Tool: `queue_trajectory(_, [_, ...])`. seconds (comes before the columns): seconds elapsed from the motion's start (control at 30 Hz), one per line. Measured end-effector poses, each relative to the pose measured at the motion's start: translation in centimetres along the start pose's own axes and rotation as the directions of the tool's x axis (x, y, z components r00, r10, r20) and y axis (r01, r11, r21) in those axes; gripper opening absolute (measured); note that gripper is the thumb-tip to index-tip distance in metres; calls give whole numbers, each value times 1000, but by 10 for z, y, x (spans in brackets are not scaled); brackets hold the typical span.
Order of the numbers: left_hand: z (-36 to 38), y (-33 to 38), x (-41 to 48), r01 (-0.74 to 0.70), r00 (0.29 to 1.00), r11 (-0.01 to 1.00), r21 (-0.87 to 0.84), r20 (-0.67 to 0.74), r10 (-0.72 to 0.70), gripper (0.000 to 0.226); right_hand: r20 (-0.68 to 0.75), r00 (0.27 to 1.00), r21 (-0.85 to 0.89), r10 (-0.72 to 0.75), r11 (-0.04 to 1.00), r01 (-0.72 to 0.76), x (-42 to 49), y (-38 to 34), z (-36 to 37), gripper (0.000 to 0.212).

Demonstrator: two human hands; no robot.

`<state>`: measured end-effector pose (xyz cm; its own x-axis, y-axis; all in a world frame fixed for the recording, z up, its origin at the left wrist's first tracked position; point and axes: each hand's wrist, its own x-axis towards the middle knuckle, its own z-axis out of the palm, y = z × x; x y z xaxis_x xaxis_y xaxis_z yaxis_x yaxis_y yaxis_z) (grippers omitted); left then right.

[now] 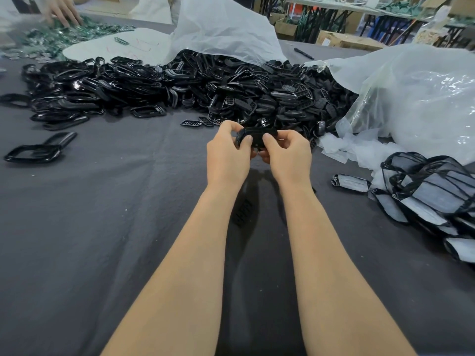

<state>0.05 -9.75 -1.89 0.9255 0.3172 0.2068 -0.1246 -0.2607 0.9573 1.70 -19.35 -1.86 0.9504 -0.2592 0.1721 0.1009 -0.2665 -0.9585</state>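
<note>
Both hands meet above the middle of the grey cloth-covered table (102, 240). My left hand (227, 155) and my right hand (286, 152) together grip one small black plastic part (257, 137), thumbs pressed on its top. Fingers hide its underside. Just beyond lies a large heap of black plastic frames and inserts (180, 86), spilling from a white plastic bag (223, 29). One flat black insert (241, 211) lies on the cloth between my forearms.
Two loose black frames (38, 150) lie at the left. Black frames with grey film (424, 191) are stacked at the right, below a clear plastic bag (416, 98). Another person's hand (63, 10) sorts green parts (51, 37) at the far left. A pen (304, 53) lies behind.
</note>
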Motion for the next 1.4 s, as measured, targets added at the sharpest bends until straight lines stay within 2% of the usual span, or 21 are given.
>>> queue_trajectory(0.2, [0,1,0,-13,1000,1000,19,7,12,12,-13,1000,-6,-12,1000,12,2,1,-2,11])
queue_trajectory(0.27, [-2,3,0,6,1000,999,-32,-2,-6,17,-19,1000,40,-8,999,8,3,0,-3,8])
queue_trajectory(0.33, [-4,5,1,49,997,989,-138,-48,-56,22,-90,996,86,5,996,2,5,0,-8,7])
queue_trajectory(0.43, [-10,5,4,109,977,949,-297,-146,-158,22,-244,969,-104,-44,994,19,9,3,-18,16])
queue_trajectory(0.5, [-11,4,6,135,959,925,-356,-189,-213,17,-253,962,-274,-101,961,29,10,6,-24,25])
queue_trajectory(0.57, [-10,2,7,154,945,907,-392,-209,-250,13,-153,978,-404,-142,912,70,11,9,-24,29])
queue_trajectory(0.7, [-9,1,8,164,936,889,-427,-218,-278,11,181,977,-590,-117,781,203,9,11,-15,42])
queue_trajectory(0.73, [-9,1,8,165,934,887,-431,-221,-281,10,235,969,-642,-75,737,212,8,11,-12,46])
queue_trajectory(0.8, [-10,1,8,162,931,882,-444,-229,-286,9,251,968,-712,-20,674,199,7,11,-10,47])
queue_trajectory(0.87, [-11,2,8,158,927,871,-465,-235,-293,12,192,980,-703,-56,689,177,7,10,-11,39])
queue_trajectory(0.97, [-11,3,8,162,923,854,-495,-231,-309,12,72,990,-578,-120,804,140,7,8,-15,29])
queue_trajectory(1.03, [-11,3,8,166,923,854,-492,-228,-311,10,39,994,-525,-102,845,107,6,6,-16,27])
queue_trajectory(1.17, [-10,2,8,167,929,865,-472,-219,-298,11,151,987,-506,-61,852,130,5,7,-17,23])
queue_trajectory(1.23, [-9,2,8,167,934,870,-464,-208,-290,13,166,981,-522,-100,835,173,5,7,-17,22])
queue_trajectory(1.3, [-8,2,8,170,942,877,-449,-188,-278,11,89,984,-522,-151,834,176,8,8,-18,24])
queue_trajectory(1.4, [-6,2,7,173,952,891,-421,-159,-260,7,-103,975,-502,-197,856,120,9,9,-20,26])
